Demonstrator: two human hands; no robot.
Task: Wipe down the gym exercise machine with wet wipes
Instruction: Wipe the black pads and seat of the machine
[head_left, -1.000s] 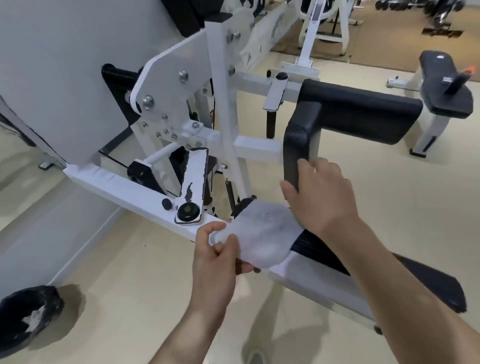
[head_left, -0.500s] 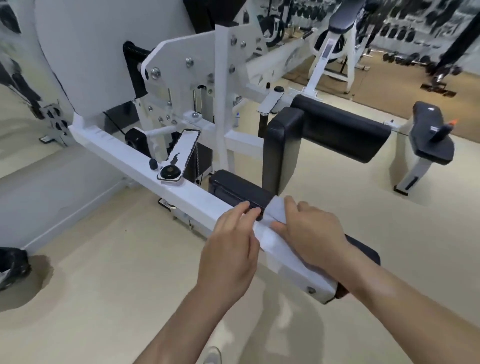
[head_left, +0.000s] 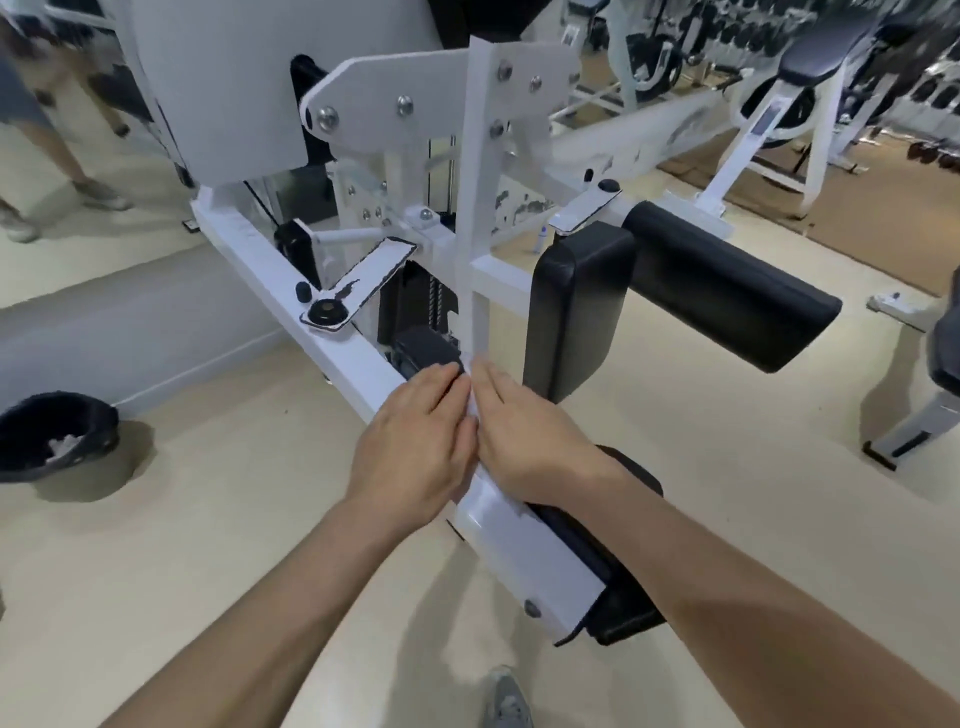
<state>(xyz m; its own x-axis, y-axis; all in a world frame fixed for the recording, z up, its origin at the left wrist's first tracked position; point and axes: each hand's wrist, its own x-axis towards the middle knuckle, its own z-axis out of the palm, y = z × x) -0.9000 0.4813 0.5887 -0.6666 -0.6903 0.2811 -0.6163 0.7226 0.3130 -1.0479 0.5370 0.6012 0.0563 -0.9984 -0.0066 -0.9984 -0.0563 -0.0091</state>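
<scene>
Left hand (head_left: 415, 441), right hand (head_left: 530, 431) flat, fingers straight, pressing thin white wet wipe (head_left: 474, 404) onto white painted steel machine beam (head_left: 358, 358). Risk: wipe bunches between my palms, skips surface.

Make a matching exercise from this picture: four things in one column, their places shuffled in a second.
Things
1. wet wipe
2. black bin
3. upright black pad
4. grey shoe

Places
A. on the floor, far left
B. on the floor, bottom edge
C. between the left hand and right hand, on the white beam
D. right of the white post, beyond the hands

Pairs: 1-C, 2-A, 3-D, 4-B
</scene>
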